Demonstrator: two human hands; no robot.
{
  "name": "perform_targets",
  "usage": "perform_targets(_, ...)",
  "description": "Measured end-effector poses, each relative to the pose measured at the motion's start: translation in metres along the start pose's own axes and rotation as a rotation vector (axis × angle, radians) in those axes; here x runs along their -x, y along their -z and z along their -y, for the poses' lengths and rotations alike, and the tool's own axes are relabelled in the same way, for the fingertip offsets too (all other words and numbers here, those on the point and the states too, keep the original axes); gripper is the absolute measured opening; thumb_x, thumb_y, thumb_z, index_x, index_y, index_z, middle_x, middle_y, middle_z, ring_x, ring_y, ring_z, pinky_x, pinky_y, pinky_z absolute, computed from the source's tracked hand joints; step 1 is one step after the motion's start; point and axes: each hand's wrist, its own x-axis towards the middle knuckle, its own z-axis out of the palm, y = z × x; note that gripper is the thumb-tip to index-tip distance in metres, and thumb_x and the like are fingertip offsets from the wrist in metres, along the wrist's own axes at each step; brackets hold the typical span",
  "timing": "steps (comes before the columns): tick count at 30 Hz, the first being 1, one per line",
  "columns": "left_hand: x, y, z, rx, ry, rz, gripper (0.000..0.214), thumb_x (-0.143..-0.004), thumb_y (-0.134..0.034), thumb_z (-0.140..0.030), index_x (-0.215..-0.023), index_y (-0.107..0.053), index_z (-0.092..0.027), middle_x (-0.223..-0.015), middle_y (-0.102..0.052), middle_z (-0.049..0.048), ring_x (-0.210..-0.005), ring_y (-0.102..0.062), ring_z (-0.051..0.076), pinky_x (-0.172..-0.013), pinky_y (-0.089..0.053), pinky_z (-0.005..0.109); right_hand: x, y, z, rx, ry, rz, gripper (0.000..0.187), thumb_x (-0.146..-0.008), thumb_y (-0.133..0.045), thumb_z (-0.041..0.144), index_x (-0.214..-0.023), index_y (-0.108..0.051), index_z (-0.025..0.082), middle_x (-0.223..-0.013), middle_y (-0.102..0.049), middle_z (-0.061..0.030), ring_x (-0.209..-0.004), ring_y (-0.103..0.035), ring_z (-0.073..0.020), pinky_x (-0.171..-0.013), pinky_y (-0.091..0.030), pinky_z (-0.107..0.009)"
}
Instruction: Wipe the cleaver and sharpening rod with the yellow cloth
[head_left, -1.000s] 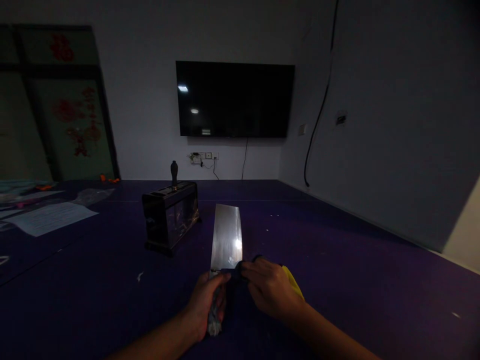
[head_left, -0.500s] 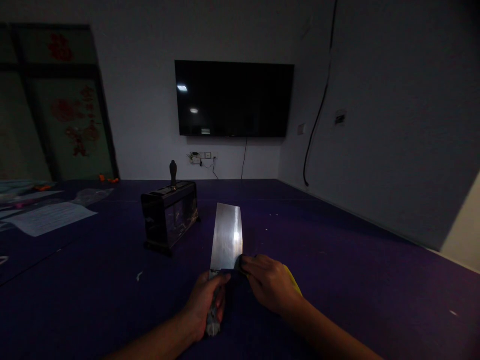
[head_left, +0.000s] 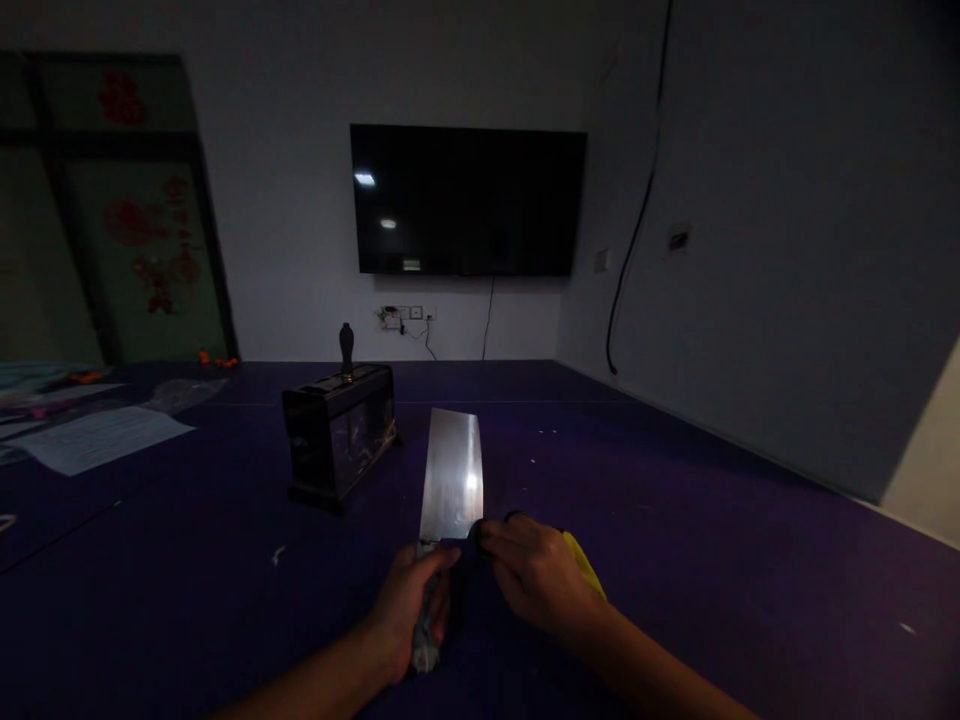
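Observation:
My left hand [head_left: 409, 610] is wrapped round the handle of a broad steel cleaver [head_left: 450, 475], whose flat blade points away from me above the dark purple table [head_left: 712, 540]. My right hand [head_left: 536, 575] is closed in a pinch at the heel of the blade, gripping a yellow cloth or sponge [head_left: 581, 565] with a dark part pressed against the steel. A dark knife block [head_left: 337, 432] with a clear side stands just beyond, left of the blade, with one black handle [head_left: 346, 348] sticking up from it.
Papers [head_left: 97, 435] and plastic wrap lie at the table's far left. A black television [head_left: 469, 200] hangs on the white wall, with sockets and cables below it. A grey wall borders the table on the right. Small white specks dot the tabletop.
My right hand slid a little up onto the blade's heel half a second ago, then drew back to the heel. The cleaver and my left hand have barely moved.

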Motion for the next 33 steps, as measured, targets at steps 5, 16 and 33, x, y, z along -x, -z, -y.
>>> perform_targets(5,-0.0009,0.0005,0.0004,-0.038,0.009,0.024,0.035,-0.059,-0.062,-0.046,-0.052,-0.041,-0.019,-0.032,-0.032,-0.0087,-0.022,-0.031,0.007,-0.028,-0.016,0.018,-0.0004,-0.0013,-0.0047,-0.008,-0.046,-0.068,0.022,-0.075,-0.043,0.007,-0.078,-0.062,0.018,-0.086,-0.065,-0.0044,-0.07,-0.056,-0.015,-0.064,-0.043,-0.025)
perform_targets(16,0.0046,-0.0022,-0.0031,-0.007,0.006,-0.014,0.037,-0.056,-0.064,-0.047,-0.054,-0.041,-0.019,-0.033,-0.034,-0.0088,-0.024,-0.029,0.005,-0.03,-0.017,0.017,0.0005,0.0012,0.0026,-0.056,-0.035,0.019,0.022,-0.071,-0.043,0.006,-0.074,-0.061,0.019,-0.079,-0.065,-0.0022,-0.069,-0.055,-0.0148,-0.062,-0.04,-0.024)
perform_targets(33,-0.0001,0.0017,0.0,-0.056,0.016,0.043,0.038,-0.06,-0.061,-0.047,-0.047,-0.038,-0.018,-0.031,-0.032,-0.0078,-0.022,-0.031,0.006,-0.03,-0.016,0.018,-0.0021,0.0013,-0.0063,-0.042,-0.063,-0.037,0.023,-0.076,-0.042,0.008,-0.081,-0.062,0.018,-0.09,-0.065,-0.0049,-0.073,-0.056,-0.016,-0.067,-0.044,-0.026)
